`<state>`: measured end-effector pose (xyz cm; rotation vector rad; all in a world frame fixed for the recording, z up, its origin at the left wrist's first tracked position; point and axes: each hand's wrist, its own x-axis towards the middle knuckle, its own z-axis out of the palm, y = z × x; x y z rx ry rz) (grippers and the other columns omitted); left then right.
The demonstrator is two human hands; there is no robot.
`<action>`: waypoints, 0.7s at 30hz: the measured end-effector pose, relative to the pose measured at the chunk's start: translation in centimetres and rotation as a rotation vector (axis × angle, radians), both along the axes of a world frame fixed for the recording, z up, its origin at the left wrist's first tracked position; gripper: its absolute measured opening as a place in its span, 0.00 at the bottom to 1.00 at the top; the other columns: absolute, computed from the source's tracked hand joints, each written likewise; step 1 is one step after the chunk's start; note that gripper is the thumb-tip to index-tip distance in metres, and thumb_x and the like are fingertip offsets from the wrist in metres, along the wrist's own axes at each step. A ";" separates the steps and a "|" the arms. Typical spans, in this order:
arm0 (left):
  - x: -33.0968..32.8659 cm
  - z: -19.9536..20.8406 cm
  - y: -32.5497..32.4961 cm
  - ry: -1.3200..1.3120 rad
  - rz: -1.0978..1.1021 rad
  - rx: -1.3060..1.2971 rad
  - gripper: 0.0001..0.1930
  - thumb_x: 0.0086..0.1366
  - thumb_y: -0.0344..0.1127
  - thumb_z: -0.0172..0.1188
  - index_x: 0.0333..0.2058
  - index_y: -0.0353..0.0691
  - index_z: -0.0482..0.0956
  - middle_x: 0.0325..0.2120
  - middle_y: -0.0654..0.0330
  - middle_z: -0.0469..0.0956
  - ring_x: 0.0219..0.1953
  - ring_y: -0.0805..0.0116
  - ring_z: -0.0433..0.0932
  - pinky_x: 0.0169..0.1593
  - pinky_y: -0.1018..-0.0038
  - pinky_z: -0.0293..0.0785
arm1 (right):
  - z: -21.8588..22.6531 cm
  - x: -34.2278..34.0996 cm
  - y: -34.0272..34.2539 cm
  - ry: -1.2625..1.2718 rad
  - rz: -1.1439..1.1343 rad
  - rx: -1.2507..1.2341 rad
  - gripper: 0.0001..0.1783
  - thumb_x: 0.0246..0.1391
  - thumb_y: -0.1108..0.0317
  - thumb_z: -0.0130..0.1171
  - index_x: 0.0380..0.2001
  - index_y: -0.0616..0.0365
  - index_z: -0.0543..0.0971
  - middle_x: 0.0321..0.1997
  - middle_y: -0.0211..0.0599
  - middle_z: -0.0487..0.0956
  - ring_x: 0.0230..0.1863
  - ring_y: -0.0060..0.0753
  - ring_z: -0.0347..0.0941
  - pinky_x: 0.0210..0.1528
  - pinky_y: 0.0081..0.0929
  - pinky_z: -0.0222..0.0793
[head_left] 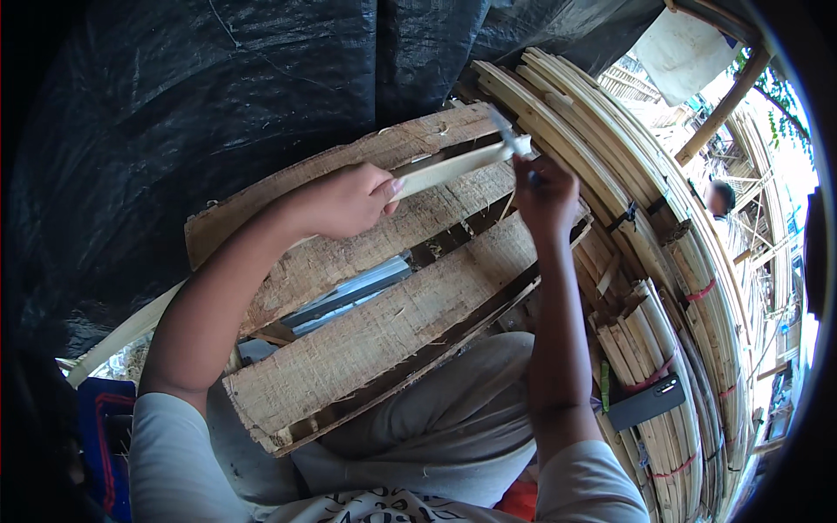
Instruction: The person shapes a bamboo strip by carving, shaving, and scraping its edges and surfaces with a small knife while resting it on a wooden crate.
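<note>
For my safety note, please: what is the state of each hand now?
Left hand: closed, holding a pale wooden strip.
Right hand: closed, holding a knife, blade blurred.

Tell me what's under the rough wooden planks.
Beneath the rough wooden planks, a blue-and-grey object shows through a gap; its kind is unclear. Whatever else lies directly under the boards is covered and can't be seen.

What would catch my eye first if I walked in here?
Likely the middle: the left hand grips a long wooden strip above rough planks, and the right hand holds what looks like a knife, blurred, at the strip's end. To the right lie bundles of wooden strips, a dark phone on one. A black tarp fills the upper left.
</note>
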<state>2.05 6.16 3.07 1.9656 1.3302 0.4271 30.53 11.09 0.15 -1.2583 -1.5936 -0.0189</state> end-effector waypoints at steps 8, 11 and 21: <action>0.2 1.2 -0.3 -0.068 0.046 -0.108 0.25 0.81 0.48 0.39 0.32 0.36 0.74 0.18 0.67 0.67 0.22 0.77 0.65 0.31 0.71 0.68 | 0.0 1.2 1.6 0.210 0.254 -0.009 0.11 0.58 0.68 0.70 0.24 0.62 0.85 0.14 0.25 0.76 0.14 0.13 0.63 0.18 0.22 0.54; 0.2 0.3 0.0 -0.022 0.064 -0.128 0.25 0.81 0.49 0.38 0.32 0.36 0.74 0.18 0.67 0.67 0.21 0.78 0.65 0.29 0.72 0.67 | -1.3 -1.8 -1.0 0.017 0.230 -0.012 0.13 0.55 0.61 0.72 0.21 0.56 0.84 0.12 0.31 0.74 0.12 0.23 0.64 0.18 0.27 0.59; 0.2 0.4 -0.6 0.005 0.024 -0.130 0.26 0.81 0.51 0.38 0.33 0.36 0.73 0.18 0.69 0.66 0.20 0.78 0.63 0.27 0.72 0.65 | -0.7 -3.4 -2.5 -0.032 0.287 -0.130 0.14 0.56 0.61 0.71 0.23 0.58 0.84 0.12 0.30 0.74 0.14 0.20 0.63 0.18 0.26 0.56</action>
